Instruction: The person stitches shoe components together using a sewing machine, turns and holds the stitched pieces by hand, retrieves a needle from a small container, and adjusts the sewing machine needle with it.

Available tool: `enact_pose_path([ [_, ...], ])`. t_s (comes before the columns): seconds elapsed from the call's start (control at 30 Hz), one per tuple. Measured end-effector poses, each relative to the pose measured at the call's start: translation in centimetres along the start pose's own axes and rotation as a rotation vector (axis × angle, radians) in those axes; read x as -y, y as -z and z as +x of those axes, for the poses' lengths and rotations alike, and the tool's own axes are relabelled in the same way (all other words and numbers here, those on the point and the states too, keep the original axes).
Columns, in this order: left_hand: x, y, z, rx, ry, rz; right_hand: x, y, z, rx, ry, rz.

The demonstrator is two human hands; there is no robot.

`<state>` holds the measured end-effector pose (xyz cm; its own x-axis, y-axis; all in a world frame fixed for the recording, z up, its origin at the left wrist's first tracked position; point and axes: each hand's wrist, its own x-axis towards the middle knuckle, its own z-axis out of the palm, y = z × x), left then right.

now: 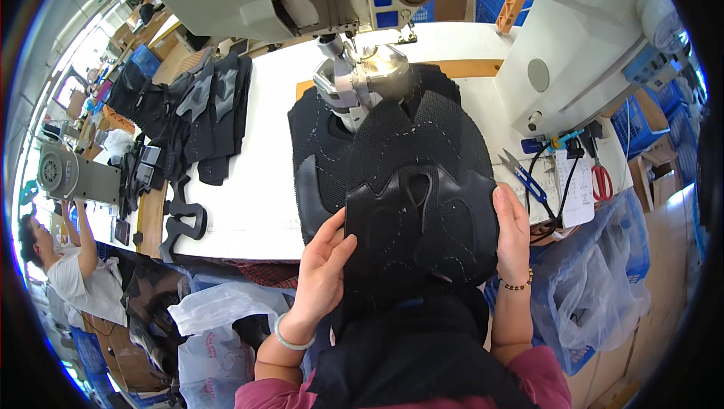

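Observation:
Between my two hands is a black padded mesh panel (407, 235) with smooth, shiny black patches and scattered white thread bits. My left hand (323, 266) grips its left edge, thumb on top. The fingers of my right hand (513, 232) are wrapped around its right edge. The panel's far end lies close to the head of a sewing machine (354, 88), over another black mesh piece (313, 156) on the white table (260, 205). Whether the needle touches the fabric cannot be made out.
Blue thread snips (532, 182) and red-handled scissors (601, 180) lie at the right. Stacked black pieces (219, 107) and a curved black cutout (181, 224) are at the left. A blue crate lined with a plastic bag (588, 288) stands right; another person (87, 273) works far left.

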<state>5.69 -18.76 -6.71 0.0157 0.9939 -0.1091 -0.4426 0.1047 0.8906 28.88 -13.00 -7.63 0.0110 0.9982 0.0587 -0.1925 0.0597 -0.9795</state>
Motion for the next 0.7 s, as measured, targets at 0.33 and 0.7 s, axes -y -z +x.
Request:
enact_pose_path([
  [0.33,-6.0,-1.2,0.1,0.056,-0.004,0.539,2.9,-0.1,-3.5,-0.12,0.009,0.252],
  [0.7,-13.4,2.2,10.5,0.444,-0.145,1.194,-1.7,-5.5,-6.0,0.388,-0.428,0.394],
])
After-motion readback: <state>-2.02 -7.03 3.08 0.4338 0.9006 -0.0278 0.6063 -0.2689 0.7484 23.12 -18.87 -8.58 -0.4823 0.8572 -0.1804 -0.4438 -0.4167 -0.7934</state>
